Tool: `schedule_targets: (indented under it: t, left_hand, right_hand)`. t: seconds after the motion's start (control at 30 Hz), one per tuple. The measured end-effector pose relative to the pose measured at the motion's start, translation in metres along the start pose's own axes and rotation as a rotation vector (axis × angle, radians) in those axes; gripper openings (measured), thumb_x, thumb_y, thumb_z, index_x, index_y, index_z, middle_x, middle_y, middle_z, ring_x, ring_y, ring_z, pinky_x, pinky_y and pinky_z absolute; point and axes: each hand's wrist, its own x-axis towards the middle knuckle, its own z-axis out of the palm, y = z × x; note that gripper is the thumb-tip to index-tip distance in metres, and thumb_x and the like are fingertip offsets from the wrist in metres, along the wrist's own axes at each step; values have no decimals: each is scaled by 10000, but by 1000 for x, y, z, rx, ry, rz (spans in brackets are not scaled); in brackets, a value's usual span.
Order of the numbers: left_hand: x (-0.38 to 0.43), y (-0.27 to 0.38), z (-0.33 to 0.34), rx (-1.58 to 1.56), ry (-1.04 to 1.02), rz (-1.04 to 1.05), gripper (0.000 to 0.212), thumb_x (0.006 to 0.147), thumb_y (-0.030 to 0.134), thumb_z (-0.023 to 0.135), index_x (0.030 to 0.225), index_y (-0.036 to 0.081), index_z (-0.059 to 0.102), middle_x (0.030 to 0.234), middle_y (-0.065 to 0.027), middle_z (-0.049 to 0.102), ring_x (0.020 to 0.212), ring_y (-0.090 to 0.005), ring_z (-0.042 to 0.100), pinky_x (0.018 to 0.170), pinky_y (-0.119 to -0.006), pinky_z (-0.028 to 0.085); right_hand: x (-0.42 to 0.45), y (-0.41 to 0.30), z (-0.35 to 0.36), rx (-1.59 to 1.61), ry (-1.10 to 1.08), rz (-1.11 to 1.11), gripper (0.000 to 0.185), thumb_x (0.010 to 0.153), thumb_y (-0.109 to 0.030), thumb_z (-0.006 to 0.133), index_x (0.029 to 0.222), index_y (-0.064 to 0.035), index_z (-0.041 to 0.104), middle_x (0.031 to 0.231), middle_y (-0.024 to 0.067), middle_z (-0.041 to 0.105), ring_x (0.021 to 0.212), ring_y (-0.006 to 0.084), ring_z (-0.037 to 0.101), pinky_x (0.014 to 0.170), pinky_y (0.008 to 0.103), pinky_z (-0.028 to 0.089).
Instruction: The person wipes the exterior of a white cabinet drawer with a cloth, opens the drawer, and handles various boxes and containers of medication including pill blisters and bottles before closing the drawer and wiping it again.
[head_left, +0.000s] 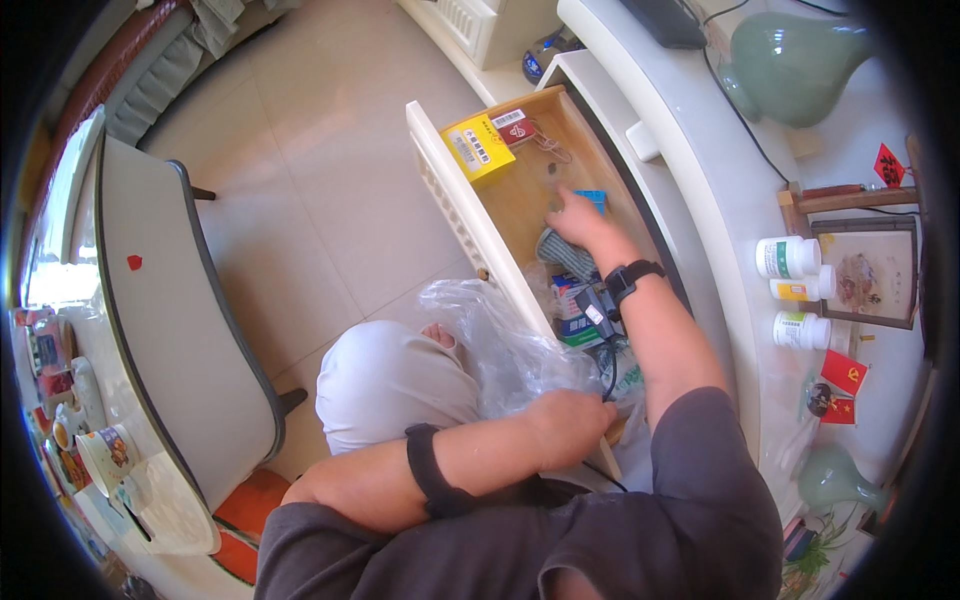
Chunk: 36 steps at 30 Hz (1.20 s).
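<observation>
My right hand (581, 219) reaches into an open wooden drawer (523, 196), its fingertips close to the drawer bottom. I cannot tell whether they pinch anything. By that hand lie a small blue box (592, 199) and a grey-green ribbed thing (567, 255). My left hand (571, 426) is closed at the near end of the drawer, on the edge of a clear plastic bag (504, 358); its fingertips are mostly hidden. The bag drapes over the drawer's white front. Between the hands are a blue, white and green box (576, 330) and a black adapter (598, 311) with a cable.
A yellow medicine box (477, 150) and a red-and-white box (514, 127) occupy the drawer's far end. On the white cabinet top (705, 157) stand a green vase (795, 67) and white bottles (787, 257). A table (176, 300) with a paper cup (107, 456) is at left.
</observation>
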Motion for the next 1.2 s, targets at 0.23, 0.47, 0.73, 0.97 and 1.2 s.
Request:
schedule_targets:
  t: [0.23, 0.47, 0.73, 0.97, 1.2]
  left_hand:
    - [-1, -2, 6, 62, -38, 0, 278, 716, 193, 588, 926, 21, 529, 874, -158, 574, 836, -313, 568, 697, -394, 452]
    - [-1, 3, 16, 164, -343, 111, 288, 700, 237, 585, 891, 23, 556, 868, -162, 586, 860, -325, 554, 738, -396, 441]
    - [-14, 5, 2, 149, -357, 53, 276, 718, 261, 573, 884, 41, 553, 848, -155, 585, 821, -319, 552, 697, -388, 431]
    - [-19, -1, 4, 141, -234, 77, 264, 731, 246, 577, 887, 35, 548, 840, -157, 586, 830, -326, 549, 708, -395, 428]
    - [-11, -3, 8, 122, -206, 98, 282, 734, 245, 576, 913, 31, 536, 843, -170, 581, 845, -336, 543, 711, -408, 427]
  right_hand:
    - [-35, 1, -24, 839, 33, 19, 407, 777, -221, 597, 1120, -38, 475, 976, 119, 583, 868, 190, 565, 772, 288, 435]
    - [-75, -85, 1, 303, 53, -432, 530, 739, -276, 616, 1135, 25, 431, 1044, 214, 530, 950, 288, 529, 834, 362, 405]
    - [-145, -38, 11, 142, -109, -356, 286, 778, -278, 550, 920, -29, 557, 871, 195, 581, 827, 338, 551, 712, 366, 436]
    - [-175, 15, -37, 338, -100, -200, 273, 781, -175, 548, 1011, -27, 552, 883, 110, 612, 793, 199, 583, 712, 310, 450]
    - [-66, 52, -38, 631, 28, 358, 214, 776, -115, 485, 935, 3, 567, 811, 95, 614, 708, 185, 600, 621, 307, 468]
